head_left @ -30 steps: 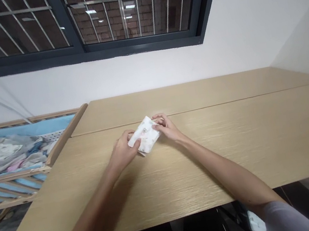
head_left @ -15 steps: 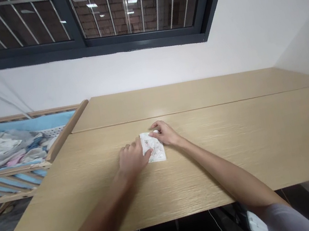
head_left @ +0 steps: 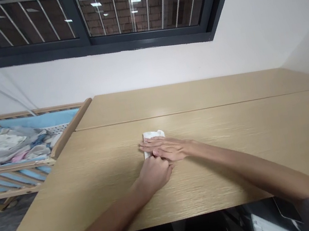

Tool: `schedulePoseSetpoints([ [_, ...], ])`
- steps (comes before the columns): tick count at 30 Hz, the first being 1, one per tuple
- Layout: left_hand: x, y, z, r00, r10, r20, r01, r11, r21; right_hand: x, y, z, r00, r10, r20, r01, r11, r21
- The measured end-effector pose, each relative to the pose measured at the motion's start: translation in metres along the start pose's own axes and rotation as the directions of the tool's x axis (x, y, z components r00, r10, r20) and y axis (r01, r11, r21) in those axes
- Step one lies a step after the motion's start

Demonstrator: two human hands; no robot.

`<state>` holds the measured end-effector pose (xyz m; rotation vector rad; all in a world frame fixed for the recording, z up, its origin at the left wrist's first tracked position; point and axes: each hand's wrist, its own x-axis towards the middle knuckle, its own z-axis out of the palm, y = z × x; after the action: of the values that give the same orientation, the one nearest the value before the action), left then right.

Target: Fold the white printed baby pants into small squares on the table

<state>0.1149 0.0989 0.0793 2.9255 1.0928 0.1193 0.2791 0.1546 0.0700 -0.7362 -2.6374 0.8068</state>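
Observation:
A small folded white cloth [head_left: 154, 134] with a faint print lies on the wooden tabletop [head_left: 221, 139]. My right hand [head_left: 163, 148] rests flat across it, fingers stretched out to the left and covering most of its middle. At the cloth's near edge, my left hand [head_left: 156, 171] is closed with its fingers curled under, touching or almost touching my right hand. Whatever the left fingers hold, if anything, is hidden beneath them. Only the cloth's far strip and part of its left edge show.
On the left stands a wooden crib [head_left: 69, 126] with a blue lining and a heap of clothes [head_left: 6, 143]. A seam crosses the tabletop. Behind are a white wall [head_left: 146, 67] and a dark-framed barred window [head_left: 143, 37]. A white device [head_left: 266, 225] sits below the near edge.
My right hand has gone from pinching the cloth's upper right to lying flat over it. My left hand has moved from the left side to the near edge and closed.

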Motion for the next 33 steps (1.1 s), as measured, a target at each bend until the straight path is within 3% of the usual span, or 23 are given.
schedulePoseSetpoints([
  [4, 0.001, 0.0, -0.001, 0.999, -0.034, 0.04, 0.033, 0.999, 0.023, -0.001, 0.021, 0.0, 0.999, 0.03, 0.023, -0.028, 0.997, -0.074],
  [10, 0.004, -0.001, 0.006, 0.994, -0.104, 0.029, 0.102, 0.993, 0.067, 0.009, 0.051, -0.017, 0.995, 0.072, -0.066, -0.084, 0.977, -0.195],
  [17, 0.004, -0.01, 0.0, 0.992, -0.119, 0.029, 0.118, 0.993, 0.025, 0.012, 0.067, -0.021, 0.976, 0.176, -0.129, -0.193, 0.972, -0.135],
  [19, 0.005, -0.018, -0.007, 0.988, -0.157, 0.01, 0.157, 0.987, -0.033, 0.009, 0.069, -0.022, 0.936, 0.246, -0.251, -0.266, 0.963, -0.051],
  [21, 0.006, -0.027, -0.013, 0.966, -0.257, -0.028, 0.255, 0.965, -0.066, 0.005, 0.07, -0.023, 0.851, 0.314, -0.42, -0.327, 0.944, 0.045],
  [23, 0.008, -0.037, -0.018, 0.923, -0.379, -0.065, 0.376, 0.925, -0.048, 0.002, 0.071, -0.025, 0.756, 0.364, -0.544, -0.36, 0.925, 0.118],
  [25, 0.009, -0.045, -0.02, 0.877, -0.476, -0.067, 0.476, 0.879, -0.013, 0.0, 0.069, -0.025, 0.709, 0.396, -0.584, -0.379, 0.912, 0.158],
  [28, 0.01, -0.051, -0.018, 0.838, -0.546, -0.013, 0.546, 0.837, 0.022, -0.002, 0.061, -0.024, 0.729, 0.394, -0.56, -0.363, 0.916, 0.172],
  [33, 0.012, -0.05, -0.011, 0.842, -0.536, 0.065, 0.535, 0.844, 0.034, -0.004, 0.054, -0.019, 0.765, 0.386, -0.516, -0.304, 0.922, 0.24],
])
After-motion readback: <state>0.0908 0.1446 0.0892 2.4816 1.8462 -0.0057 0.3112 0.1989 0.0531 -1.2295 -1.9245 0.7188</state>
